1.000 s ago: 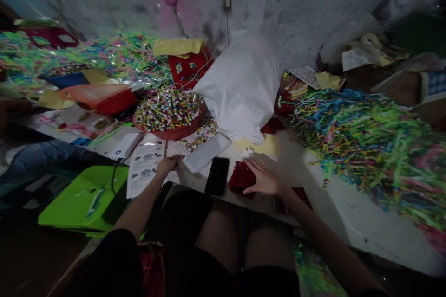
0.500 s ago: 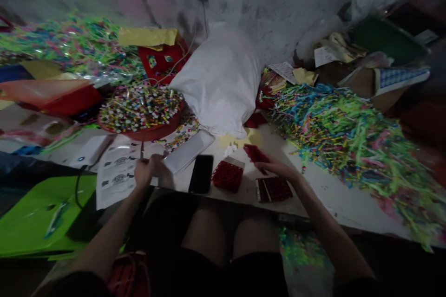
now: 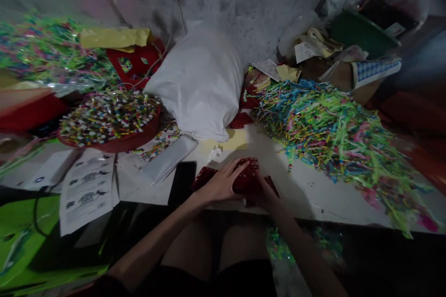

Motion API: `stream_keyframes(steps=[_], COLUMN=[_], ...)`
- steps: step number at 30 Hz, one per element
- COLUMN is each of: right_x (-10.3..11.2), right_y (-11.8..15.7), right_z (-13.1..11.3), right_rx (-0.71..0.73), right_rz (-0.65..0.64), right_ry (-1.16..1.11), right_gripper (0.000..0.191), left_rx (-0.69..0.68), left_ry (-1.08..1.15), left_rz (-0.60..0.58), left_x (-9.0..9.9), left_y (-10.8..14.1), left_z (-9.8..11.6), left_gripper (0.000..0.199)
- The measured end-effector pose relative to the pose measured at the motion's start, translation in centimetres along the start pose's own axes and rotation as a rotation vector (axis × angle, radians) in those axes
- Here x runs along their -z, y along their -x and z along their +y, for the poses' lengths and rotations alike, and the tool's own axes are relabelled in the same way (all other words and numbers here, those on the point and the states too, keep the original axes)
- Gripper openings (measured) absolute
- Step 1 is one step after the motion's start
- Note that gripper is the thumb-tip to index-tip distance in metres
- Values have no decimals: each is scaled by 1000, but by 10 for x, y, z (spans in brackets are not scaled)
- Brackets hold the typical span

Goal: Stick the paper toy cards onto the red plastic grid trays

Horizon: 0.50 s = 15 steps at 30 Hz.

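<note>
A dark red patterned packet [image 3: 248, 177] is held between my two hands, above the front edge of the table. My left hand [image 3: 221, 184] grips its left side, with fingers lying over the top. Around its right side, my right hand [image 3: 267, 194] is closed, partly hidden behind the packet. Under my left fingers lies a second red patterned piece [image 3: 204, 177], mostly covered. Another red piece [image 3: 272, 185] shows in part behind my right hand. A black phone [image 3: 182, 181] lies left of my left hand. Crumpled white tissue [image 3: 215, 153] sits just beyond it.
A stuffed white sack [image 3: 202, 83] stands against the wall. Left of it is a red basin [image 3: 121, 141] heaped with small colourful beaded pieces. Printed sheets [image 3: 88, 185] and a clear plastic sleeve [image 3: 170, 160] lie at left. Colourful strands [image 3: 324, 130] are piled at right.
My left hand has left the papers and moved right onto the red packet. My right hand has brought the packet nearer to me. The view has swung slightly right.
</note>
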State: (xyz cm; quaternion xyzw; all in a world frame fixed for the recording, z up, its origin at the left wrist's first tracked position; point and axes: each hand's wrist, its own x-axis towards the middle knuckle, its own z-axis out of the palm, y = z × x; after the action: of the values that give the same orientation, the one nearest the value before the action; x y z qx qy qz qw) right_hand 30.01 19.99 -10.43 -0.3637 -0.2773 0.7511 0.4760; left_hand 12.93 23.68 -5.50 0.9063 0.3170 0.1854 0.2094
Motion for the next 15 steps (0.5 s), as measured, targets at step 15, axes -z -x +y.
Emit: stream_keyframes(steps=[15], right_x=[119], right_y=[-55], right_z=[-63], right_rx=[149], right_rz=[603], right_ry=[857], right_gripper=[36], left_rx=[54], left_ry=[-268], left_rz=[-328], left_x=[-52], left_y=[-68], left_z=[-96], left_gripper=[88])
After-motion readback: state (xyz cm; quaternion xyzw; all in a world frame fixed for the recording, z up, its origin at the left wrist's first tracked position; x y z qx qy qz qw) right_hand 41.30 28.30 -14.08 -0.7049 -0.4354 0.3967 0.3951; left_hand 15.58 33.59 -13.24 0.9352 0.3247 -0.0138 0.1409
